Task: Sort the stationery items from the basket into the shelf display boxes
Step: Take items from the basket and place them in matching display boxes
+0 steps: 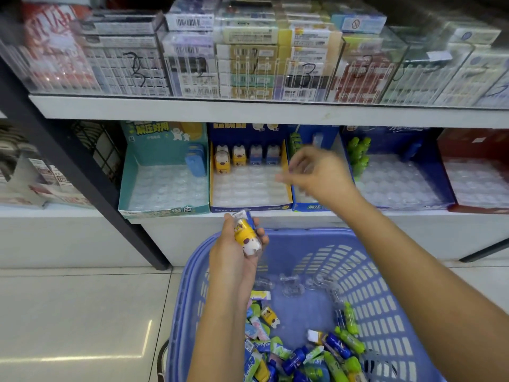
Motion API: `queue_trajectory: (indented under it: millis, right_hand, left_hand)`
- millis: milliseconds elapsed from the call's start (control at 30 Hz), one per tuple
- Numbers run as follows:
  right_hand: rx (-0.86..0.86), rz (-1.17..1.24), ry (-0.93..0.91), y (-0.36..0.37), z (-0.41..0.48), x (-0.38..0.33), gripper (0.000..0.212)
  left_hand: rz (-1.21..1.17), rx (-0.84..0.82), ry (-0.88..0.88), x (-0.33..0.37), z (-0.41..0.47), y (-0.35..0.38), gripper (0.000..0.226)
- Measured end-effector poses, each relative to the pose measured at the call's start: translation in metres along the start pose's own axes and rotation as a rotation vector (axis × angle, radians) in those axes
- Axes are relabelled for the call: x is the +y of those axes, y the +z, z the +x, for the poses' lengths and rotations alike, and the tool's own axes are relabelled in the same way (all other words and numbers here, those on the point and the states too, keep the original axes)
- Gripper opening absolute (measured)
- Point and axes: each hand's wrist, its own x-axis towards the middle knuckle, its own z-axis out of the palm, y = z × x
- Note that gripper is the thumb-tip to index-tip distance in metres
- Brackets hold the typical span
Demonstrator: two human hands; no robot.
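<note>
Stationery items: a loose heap of green, blue and yellow packs (pixel 316 351) lies in the bottom of the blue basket (pixel 380 274), low and close to me.
Piece in hand: a yellow bear piece (pixel 245 234) in clear wrap sits above the basket's far rim, just below the shelf edge.
Left hand (pixel 234 253): palm up, with my fingers curled round that yellow piece.
Right hand (pixel 316 172): it hovers over the right front part of the blue-and-yellow display box (pixel 248 207). It is blurred, so I cannot tell whether the fingers pinch something or hang loose.
Matching row: yellow bears (pixel 223 161) stand at the box's back left, with blue bears (pixel 264 158) beside them on the right. The rest of its tray is bare.
Direction from my grip: the box lies ahead and above my left hand, and the yellow bears are at its far end.
Long axis: the piece runs roughly upright in my palm, slightly tilted, white end toward me. The shelved ones stand upright.
Nearer hand: the right hand is nearer the row, but the left has the piece. I judge a forward reach with the left, or a hand-over, comes next.
Neighbours: the teal box (pixel 165 209) is to the left, and the box with green bottles (pixel 358 155) is to the right.
</note>
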Motion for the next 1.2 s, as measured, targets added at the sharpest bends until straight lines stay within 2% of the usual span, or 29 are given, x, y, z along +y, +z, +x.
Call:
queue_trajectory:
  millis: [67,133,267,367,400,467,533,633,800,933,1033,1200]
  right_hand:
    - [-0.247,0.12,0.085,0.023,-0.04,-0.013,0.031]
    - [-0.347,0.091,0.101,0.045,-0.07,-0.018,0.029]
    - [-0.259,0.201,0.1,0.066,-0.081,-0.023,0.016]
    - [-0.145,0.35,0.048,0.062,-0.063,-0.028,0.016]
    - [-0.074,0.302,0.006,0.058,-0.051,-0.028,0.015]
    - [0.049,0.028,-0.093,0.051,-0.019,-0.027,0.011]
    - [0.115,-0.225,-0.165,0.049,0.016,-0.026,0.02]
    - [0.108,-0.354,-0.222,0.055,0.053,-0.027,0.026]
    - [-0.089,-0.41,-0.33,0.068,0.076,-0.021,0.024]
    - [-0.019,-0.363,-0.354,0.074,0.075,-0.014,0.025]
    - [-0.007,-0.374,-0.369,0.081,0.071,-0.009,0.026]
    - [0.021,-0.258,-0.271,0.086,0.069,-0.01,0.027]
  left_hand:
    - [-0.033,0.013,0.095,0.0,0.001,-0.001,0.038]
    - [-0.031,-0.013,0.157,0.0,-0.001,-0.002,0.04]
    - [-0.035,-0.046,0.24,0.008,-0.003,-0.005,0.026]
    - [-0.061,-0.01,0.337,0.019,-0.002,-0.012,0.022]
    - [-0.057,-0.003,0.345,0.023,-0.002,-0.015,0.022]
    - [-0.031,-0.018,0.326,0.03,-0.001,-0.02,0.021]
    - [0.006,-0.039,0.285,0.033,-0.001,-0.024,0.019]
    - [0.042,-0.023,0.239,0.033,0.0,-0.027,0.016]
    - [0.106,-0.049,0.242,0.036,0.005,-0.035,0.015]
    - [0.226,-0.106,0.287,0.041,0.007,-0.041,0.012]
    - [0.206,-0.105,0.277,0.04,0.007,-0.04,0.012]
    - [0.199,-0.103,0.271,0.038,0.006,-0.039,0.011]
